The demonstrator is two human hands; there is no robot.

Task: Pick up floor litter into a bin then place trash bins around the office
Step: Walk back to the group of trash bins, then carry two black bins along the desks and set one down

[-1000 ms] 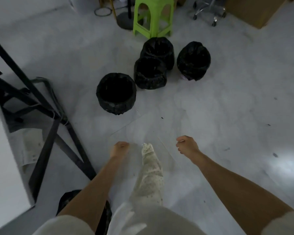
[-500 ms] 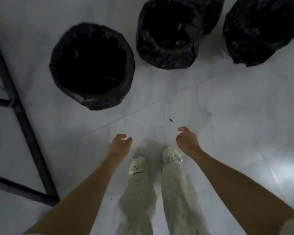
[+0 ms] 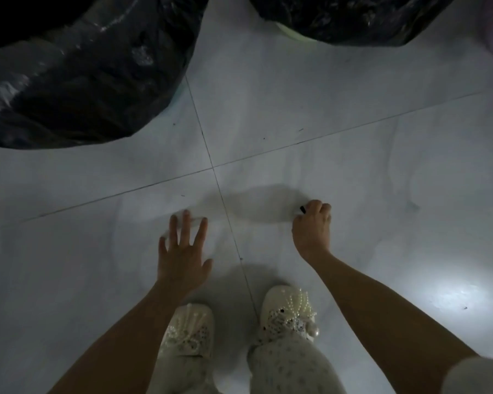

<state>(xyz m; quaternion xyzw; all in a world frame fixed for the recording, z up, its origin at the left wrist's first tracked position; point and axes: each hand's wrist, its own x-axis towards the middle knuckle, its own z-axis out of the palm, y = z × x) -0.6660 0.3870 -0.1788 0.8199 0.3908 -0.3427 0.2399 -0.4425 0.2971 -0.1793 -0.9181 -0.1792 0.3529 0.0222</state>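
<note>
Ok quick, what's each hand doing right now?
Left hand: open, fingers spread, holding nothing.
Right hand: fingers curled, pinching a small black bit of litter at the white tiled floor.

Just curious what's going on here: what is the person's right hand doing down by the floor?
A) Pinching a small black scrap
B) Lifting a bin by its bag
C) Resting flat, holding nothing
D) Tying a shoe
A: the right hand has its fingers curled around a small black scrap just above the floor.
</note>
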